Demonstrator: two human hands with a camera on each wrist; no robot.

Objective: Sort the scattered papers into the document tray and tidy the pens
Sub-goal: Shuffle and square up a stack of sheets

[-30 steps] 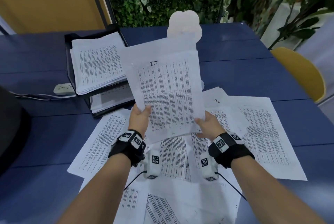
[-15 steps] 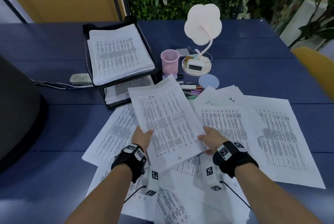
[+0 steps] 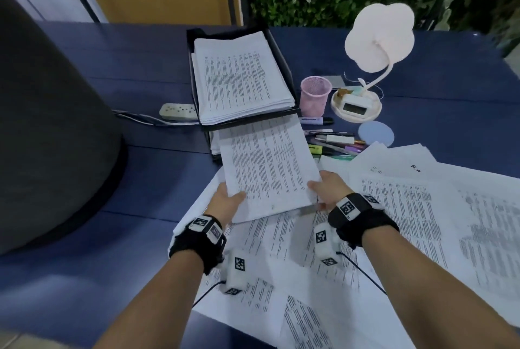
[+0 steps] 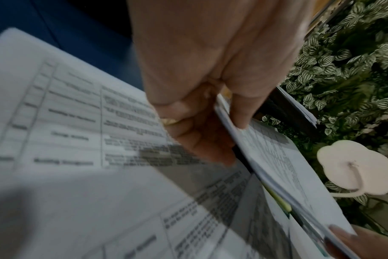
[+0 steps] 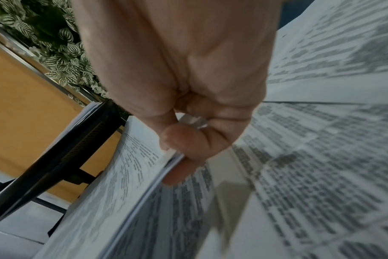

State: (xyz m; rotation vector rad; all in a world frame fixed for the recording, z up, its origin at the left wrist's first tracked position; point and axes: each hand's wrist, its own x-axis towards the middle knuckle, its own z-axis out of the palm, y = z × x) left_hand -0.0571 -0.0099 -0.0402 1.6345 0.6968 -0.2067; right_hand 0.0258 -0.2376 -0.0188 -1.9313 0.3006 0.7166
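My left hand (image 3: 229, 201) and right hand (image 3: 323, 188) pinch the near corners of a thin stack of printed sheets (image 3: 267, 168), thumbs on top, fingers underneath. The stack's far end reaches into the lower level of the black two-level document tray (image 3: 197, 72), whose upper level holds a thick pile of papers (image 3: 239, 81). The left wrist view shows the left hand (image 4: 213, 129) gripping the stack's edge (image 4: 277, 166); the right wrist view shows the right hand (image 5: 177, 150) on the stack (image 5: 113, 192). Loose pens and highlighters (image 3: 334, 143) lie right of the tray beside a pink mesh pen cup (image 3: 314, 95).
Many loose printed sheets (image 3: 408, 208) cover the blue table (image 3: 112, 208) under and right of my arms. A white flower-shaped lamp (image 3: 380, 36) with a clock base, a pale blue disc (image 3: 376, 133), a power strip (image 3: 177, 110) and a large dark object (image 3: 42, 137) at left stand around.
The held stack has come down from upright in front of me and moved forward and left, its far end now entering the tray's lower level. Both hands keep their grip.
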